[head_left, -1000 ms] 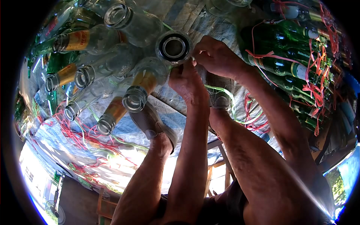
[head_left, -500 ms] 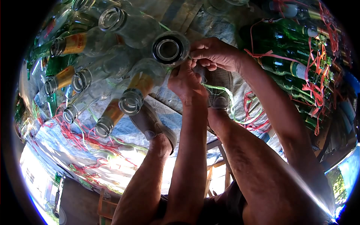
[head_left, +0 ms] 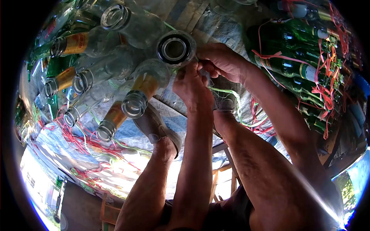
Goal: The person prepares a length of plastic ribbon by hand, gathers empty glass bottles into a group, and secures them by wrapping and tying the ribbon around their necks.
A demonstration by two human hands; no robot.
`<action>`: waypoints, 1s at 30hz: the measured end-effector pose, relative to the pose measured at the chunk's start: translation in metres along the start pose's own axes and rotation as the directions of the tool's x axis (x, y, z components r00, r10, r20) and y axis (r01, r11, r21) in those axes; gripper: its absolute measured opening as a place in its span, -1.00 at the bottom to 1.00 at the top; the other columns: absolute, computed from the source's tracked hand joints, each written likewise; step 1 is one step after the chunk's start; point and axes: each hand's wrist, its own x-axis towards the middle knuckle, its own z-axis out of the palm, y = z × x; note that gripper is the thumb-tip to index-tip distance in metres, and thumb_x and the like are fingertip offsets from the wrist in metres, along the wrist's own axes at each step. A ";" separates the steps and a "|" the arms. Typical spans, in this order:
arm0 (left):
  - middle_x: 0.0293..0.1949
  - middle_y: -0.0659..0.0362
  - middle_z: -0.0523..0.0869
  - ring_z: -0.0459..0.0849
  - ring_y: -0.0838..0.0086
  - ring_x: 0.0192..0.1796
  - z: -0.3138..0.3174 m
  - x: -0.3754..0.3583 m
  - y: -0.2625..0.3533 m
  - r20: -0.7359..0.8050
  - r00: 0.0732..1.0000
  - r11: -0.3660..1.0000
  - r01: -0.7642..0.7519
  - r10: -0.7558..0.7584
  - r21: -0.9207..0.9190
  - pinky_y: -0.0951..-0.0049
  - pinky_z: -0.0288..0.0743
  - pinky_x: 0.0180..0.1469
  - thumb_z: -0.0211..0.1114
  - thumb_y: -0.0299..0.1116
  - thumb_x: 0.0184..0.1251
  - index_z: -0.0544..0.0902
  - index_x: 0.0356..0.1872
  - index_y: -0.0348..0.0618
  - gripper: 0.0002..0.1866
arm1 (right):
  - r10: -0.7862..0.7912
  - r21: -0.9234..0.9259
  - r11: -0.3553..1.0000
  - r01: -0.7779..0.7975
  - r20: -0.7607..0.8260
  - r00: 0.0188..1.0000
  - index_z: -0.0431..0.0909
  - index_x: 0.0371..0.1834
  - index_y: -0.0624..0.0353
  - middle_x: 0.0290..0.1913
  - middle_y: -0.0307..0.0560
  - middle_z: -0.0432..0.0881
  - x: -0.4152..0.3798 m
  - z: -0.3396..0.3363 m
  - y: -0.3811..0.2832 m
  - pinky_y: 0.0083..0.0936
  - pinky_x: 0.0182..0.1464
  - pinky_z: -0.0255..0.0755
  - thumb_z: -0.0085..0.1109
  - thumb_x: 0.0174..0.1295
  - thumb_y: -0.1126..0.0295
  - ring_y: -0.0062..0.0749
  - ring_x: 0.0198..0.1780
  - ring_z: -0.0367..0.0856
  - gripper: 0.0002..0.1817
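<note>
An upright clear glass bottle stands with its open mouth toward me. Right beside its near side, my left hand is closed, its fingertips pinching at the pale green plastic string that trails off to the right. My right hand meets it from the right, fingers curled and thumb tucked in. What those right fingers hold is hidden. Around the upright bottle, several clear bottles lean outward on the left, among them one with a yellow label and a plain one.
Green bottles tied with red string lie in bundles on the right. Loose red string tangles over the sheet-covered ground at left. My shoes are close to the bottles. A wooden chair stands behind.
My right hand has shifted slightly downward, and its fingers have curled further in beside the left fingertips. The left hand and the bottles are nearly where they were.
</note>
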 end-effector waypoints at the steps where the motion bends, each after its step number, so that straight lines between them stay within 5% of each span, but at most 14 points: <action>1: -0.46 0.30 0.64 0.35 0.70 -0.58 0.000 -0.001 0.000 0.006 1.000 1.000 0.002 -0.002 -0.009 0.58 0.06 -0.55 0.41 -0.51 0.32 0.66 -0.35 -0.24 -0.91 | 0.005 0.041 0.999 -0.004 -0.029 1.000 0.65 -0.28 0.17 -0.40 -0.24 0.67 -0.002 0.003 0.001 -0.68 -0.57 0.28 0.21 0.43 0.30 -0.69 -0.58 0.47 -0.81; 4: -0.47 0.31 0.62 0.37 0.69 -0.56 -0.001 -0.001 0.000 0.019 1.000 0.999 0.007 -0.007 -0.034 0.58 0.08 -0.54 0.41 -0.52 0.31 0.65 -0.37 -0.22 -0.90 | 0.047 0.102 0.994 -0.036 -0.111 0.993 0.65 -0.37 0.19 -0.45 -0.21 0.65 -0.005 0.012 0.001 -0.66 -0.58 0.27 0.22 0.35 0.41 -0.67 -0.59 0.45 -0.86; 10: -0.50 0.32 0.59 0.38 0.68 -0.57 -0.004 0.001 0.001 0.037 0.998 0.998 0.045 -0.044 -0.039 0.59 0.10 -0.55 0.43 -0.52 0.30 0.65 -0.40 -0.22 -0.88 | -0.012 0.073 0.997 0.009 0.050 0.999 0.64 -0.27 0.16 -0.42 -0.26 0.66 -0.004 0.000 0.003 -0.67 -0.58 0.23 0.23 0.48 0.27 -0.72 -0.59 0.44 -0.79; 16: -0.51 0.32 0.58 0.33 0.68 -0.58 -0.003 0.001 0.002 0.021 0.997 0.996 0.070 -0.070 -0.047 0.59 0.08 -0.56 0.43 -0.53 0.28 0.64 -0.42 -0.22 -0.88 | -0.072 0.000 0.997 0.072 0.016 0.997 0.61 -0.24 0.17 -0.42 -0.25 0.66 -0.001 -0.004 0.006 -0.67 -0.59 0.26 0.21 0.50 0.34 -0.72 -0.60 0.44 -0.84; 25: -0.49 0.28 0.60 0.32 0.68 -0.62 -0.003 -0.002 0.002 0.026 0.999 0.998 0.035 -0.033 -0.058 0.59 0.10 -0.57 0.40 -0.54 0.32 0.63 -0.41 -0.23 -0.88 | 0.010 0.255 0.966 0.050 -0.229 0.973 0.59 -0.28 0.19 -0.47 -0.21 0.60 -0.014 0.029 0.012 -0.64 -0.59 0.28 0.16 0.46 0.33 -0.63 -0.60 0.43 -0.82; 30: -0.49 0.28 0.62 0.35 0.67 -0.61 -0.006 0.000 0.003 0.052 0.998 0.997 0.043 -0.039 -0.067 0.59 0.11 -0.57 0.40 -0.53 0.32 0.64 -0.40 -0.23 -0.88 | 0.043 0.267 0.964 -0.018 -0.090 0.995 0.62 -0.28 0.23 -0.44 -0.15 0.64 -0.010 0.010 0.017 -0.59 -0.58 0.32 0.21 0.42 0.37 -0.61 -0.60 0.44 -0.83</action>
